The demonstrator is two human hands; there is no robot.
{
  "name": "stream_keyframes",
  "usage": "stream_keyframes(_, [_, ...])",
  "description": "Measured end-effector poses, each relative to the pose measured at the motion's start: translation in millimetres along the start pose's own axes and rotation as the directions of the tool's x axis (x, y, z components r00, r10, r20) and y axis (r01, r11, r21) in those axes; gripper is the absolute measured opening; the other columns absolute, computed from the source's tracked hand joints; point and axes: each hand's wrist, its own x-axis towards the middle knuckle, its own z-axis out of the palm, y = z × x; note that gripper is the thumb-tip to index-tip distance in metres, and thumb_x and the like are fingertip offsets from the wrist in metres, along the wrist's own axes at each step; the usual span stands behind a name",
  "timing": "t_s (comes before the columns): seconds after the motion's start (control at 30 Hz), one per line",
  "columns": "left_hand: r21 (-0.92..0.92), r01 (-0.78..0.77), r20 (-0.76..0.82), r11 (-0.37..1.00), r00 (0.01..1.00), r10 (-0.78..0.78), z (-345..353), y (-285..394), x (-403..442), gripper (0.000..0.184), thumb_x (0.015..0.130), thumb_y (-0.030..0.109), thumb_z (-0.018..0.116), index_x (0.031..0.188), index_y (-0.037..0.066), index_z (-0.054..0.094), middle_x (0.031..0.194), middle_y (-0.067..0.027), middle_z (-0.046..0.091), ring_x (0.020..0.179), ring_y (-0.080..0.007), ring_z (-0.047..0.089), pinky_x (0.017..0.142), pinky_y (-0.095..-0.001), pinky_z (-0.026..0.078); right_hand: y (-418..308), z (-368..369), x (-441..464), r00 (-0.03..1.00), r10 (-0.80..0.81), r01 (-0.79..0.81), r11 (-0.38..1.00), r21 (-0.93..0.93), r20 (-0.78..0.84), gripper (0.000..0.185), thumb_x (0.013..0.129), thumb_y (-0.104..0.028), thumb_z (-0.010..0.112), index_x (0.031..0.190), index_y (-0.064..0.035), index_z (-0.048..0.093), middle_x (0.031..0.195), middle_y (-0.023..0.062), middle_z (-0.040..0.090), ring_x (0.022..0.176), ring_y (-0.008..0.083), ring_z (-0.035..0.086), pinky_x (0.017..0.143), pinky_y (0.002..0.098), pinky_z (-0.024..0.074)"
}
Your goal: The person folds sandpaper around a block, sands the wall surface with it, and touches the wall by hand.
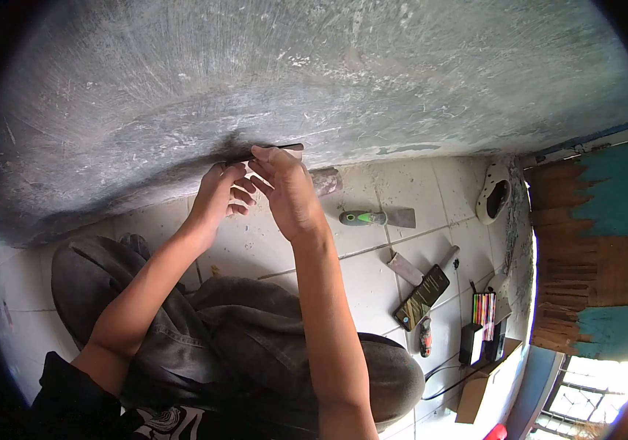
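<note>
Strip point(295, 147) in R hand point(288, 187), nr wall point(343, 81)

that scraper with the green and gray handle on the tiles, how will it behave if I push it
The scraper will likely slide rather than roll, given its broad flat blade. The smooth-looking tiles should offer little resistance, though they look dusty, so it might drag slightly.

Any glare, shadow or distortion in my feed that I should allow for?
Head view: the window is largely blown out white, with coloured flare near it; same view, a dark shadow lies along the wall beside the left hand; same view, black vignetting rounds the corners, and shapes near the edges look bent.
</note>
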Motion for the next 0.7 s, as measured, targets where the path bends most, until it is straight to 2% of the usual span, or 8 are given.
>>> stream_keyframes(0.63, [0.005, -0.039, -0.013, 0.999, 0.999, 0.039, 1.5, -0.7, -1.7, 0.037, 0.086, 0.028, 0.046, 0.111, 0.0, 0.044, 0.08, -0.0076, 0.055, 0.066, -0.0146, 0.057, 0.056, -0.0274, 0.046, -1.8, 0.9, -1.3, 1.0, -0.006, 0.006, 1.0, -0.03, 0.004, 0.036, 0.08, -0.027, 0.054, 0.103, 0.0008, 0.053, 0.106, 0.0095, 0.05, 0.105, 0.021, 0.044, 0.094, 0.035, 0.0329])
stream_keyframes(0.7, [0.003, -0.038, -0.017, 0.999, 0.999, 0.038, 1.7, -0.6, -1.7, 0.036, 0.087, 0.028, 0.046, 0.11, 0.001, 0.044, 0.08, -0.0073, 0.055, 0.066, -0.0145, 0.057, 0.056, -0.0272, 0.046, -0.8, 0.0, -1.1, 1.0, -0.022, 0.023, 0.998, -0.053, 0.013, 0.044, 0.078, -0.031, 0.054, 0.106, 0.003, 0.051, 0.112, 0.0134, 0.052, 0.11, 0.0235, 0.043, 0.093, 0.0358, 0.0312])
